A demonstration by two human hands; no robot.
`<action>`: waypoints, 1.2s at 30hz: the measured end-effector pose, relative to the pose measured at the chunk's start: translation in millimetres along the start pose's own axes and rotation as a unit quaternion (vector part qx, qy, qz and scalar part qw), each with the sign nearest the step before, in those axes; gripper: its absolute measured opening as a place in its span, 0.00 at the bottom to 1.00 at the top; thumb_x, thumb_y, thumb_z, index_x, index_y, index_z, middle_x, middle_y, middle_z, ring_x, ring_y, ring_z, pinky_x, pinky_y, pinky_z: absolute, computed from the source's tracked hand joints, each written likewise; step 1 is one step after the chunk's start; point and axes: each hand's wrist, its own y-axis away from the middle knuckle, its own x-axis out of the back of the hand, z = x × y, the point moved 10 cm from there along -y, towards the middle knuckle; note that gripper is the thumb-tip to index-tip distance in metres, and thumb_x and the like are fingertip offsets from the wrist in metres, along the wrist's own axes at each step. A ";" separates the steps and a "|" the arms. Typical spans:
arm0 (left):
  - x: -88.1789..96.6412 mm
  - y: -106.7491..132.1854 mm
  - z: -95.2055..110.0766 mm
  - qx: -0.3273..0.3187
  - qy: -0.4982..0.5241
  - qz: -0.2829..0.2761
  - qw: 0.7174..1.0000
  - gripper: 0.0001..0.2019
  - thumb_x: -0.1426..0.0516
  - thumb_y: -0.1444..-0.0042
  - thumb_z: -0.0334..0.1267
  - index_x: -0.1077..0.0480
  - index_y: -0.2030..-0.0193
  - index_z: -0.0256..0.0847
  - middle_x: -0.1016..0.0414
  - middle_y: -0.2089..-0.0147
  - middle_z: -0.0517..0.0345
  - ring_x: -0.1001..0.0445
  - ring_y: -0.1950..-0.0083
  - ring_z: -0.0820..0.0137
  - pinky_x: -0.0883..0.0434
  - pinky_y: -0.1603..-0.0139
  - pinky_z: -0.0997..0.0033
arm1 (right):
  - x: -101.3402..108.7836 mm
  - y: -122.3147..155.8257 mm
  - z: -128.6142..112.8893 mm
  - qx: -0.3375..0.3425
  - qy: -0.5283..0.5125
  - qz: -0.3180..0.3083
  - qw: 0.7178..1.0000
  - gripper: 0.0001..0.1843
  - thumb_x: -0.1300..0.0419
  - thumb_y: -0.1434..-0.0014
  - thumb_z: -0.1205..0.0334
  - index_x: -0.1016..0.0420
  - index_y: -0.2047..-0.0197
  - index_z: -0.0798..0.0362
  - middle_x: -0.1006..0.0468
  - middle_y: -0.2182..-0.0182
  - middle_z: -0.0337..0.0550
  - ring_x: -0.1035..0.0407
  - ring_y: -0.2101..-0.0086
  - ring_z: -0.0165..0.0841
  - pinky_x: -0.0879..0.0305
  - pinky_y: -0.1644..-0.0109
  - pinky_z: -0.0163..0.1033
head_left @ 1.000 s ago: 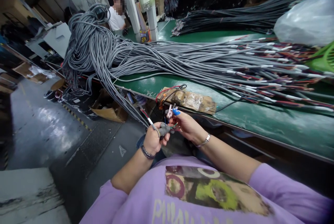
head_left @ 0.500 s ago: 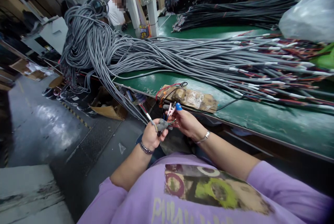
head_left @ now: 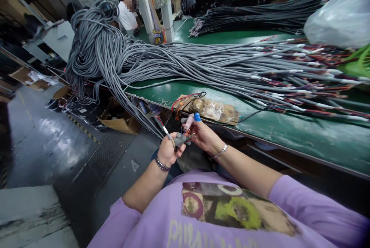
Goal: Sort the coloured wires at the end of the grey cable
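In the head view, I see the left hand (head_left: 168, 151) clamped round a grey cable (head_left: 169, 135), toward seven o'clock from centre. The right hand (head_left: 204, 137) curls in at its two o'clock, by thin wires (head_left: 192, 137); blur hides whether it grips them. More cables (head_left: 185, 62) lie across the desk (head_left: 277, 132), toward twelve.

A single head-worn camera is looking forward and down over the wearer's lilac shirt (head_left: 150, 217), catching the left hand (head_left: 169, 150) and right hand (head_left: 204, 136) close up near mid-frame, the green workbench (head_left: 303, 136) slanting beyond, a co-worker (head_left: 126, 16) farther off.
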 end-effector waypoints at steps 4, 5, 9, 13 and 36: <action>1.0 9.1 5.1 -0.020 -0.023 0.025 0.999 0.15 0.37 0.59 0.46 0.35 0.77 0.37 0.36 0.87 0.64 0.45 0.90 0.81 0.54 0.89 0.79 | -3.0 6.2 2.7 -0.038 0.004 -0.021 0.999 0.27 0.51 0.43 0.36 0.28 0.68 0.53 0.24 0.72 0.42 0.32 0.76 0.29 0.35 0.73 0.34; 1.4 11.7 6.6 -0.027 -0.028 0.033 0.999 0.16 0.37 0.59 0.47 0.35 0.77 0.37 0.35 0.87 0.63 0.45 0.90 0.81 0.54 0.89 0.79 | -3.5 7.4 2.8 -0.043 0.010 -0.027 0.999 0.27 0.51 0.42 0.37 0.28 0.68 0.53 0.24 0.71 0.43 0.32 0.75 0.29 0.35 0.73 0.35; 2.0 18.1 10.9 -0.053 -0.035 0.061 0.996 0.17 0.37 0.58 0.48 0.35 0.77 0.37 0.34 0.85 0.63 0.44 0.89 0.81 0.52 0.89 0.79 | -4.6 9.9 -2.3 -0.024 0.031 -0.040 0.998 0.18 0.43 0.43 0.45 0.27 0.68 0.53 0.25 0.74 0.41 0.33 0.76 0.28 0.37 0.73 0.33; 0.5 16.8 12.7 -0.062 -0.026 0.067 0.995 0.17 0.37 0.58 0.48 0.35 0.76 0.37 0.33 0.85 0.64 0.44 0.89 0.81 0.52 0.89 0.79 | -5.0 11.0 -8.2 0.017 0.045 -0.037 0.998 0.14 0.39 0.46 0.50 0.27 0.67 0.54 0.27 0.77 0.39 0.36 0.77 0.27 0.40 0.75 0.32; 0.9 10.0 10.8 -0.060 -0.027 0.084 0.994 0.14 0.39 0.55 0.44 0.36 0.78 0.37 0.33 0.85 0.63 0.43 0.90 0.82 0.52 0.89 0.80 | 4.2 -4.6 1.5 0.012 -0.023 -0.003 1.000 0.21 0.34 0.54 0.44 0.27 0.72 0.55 0.27 0.79 0.38 0.36 0.79 0.27 0.43 0.78 0.33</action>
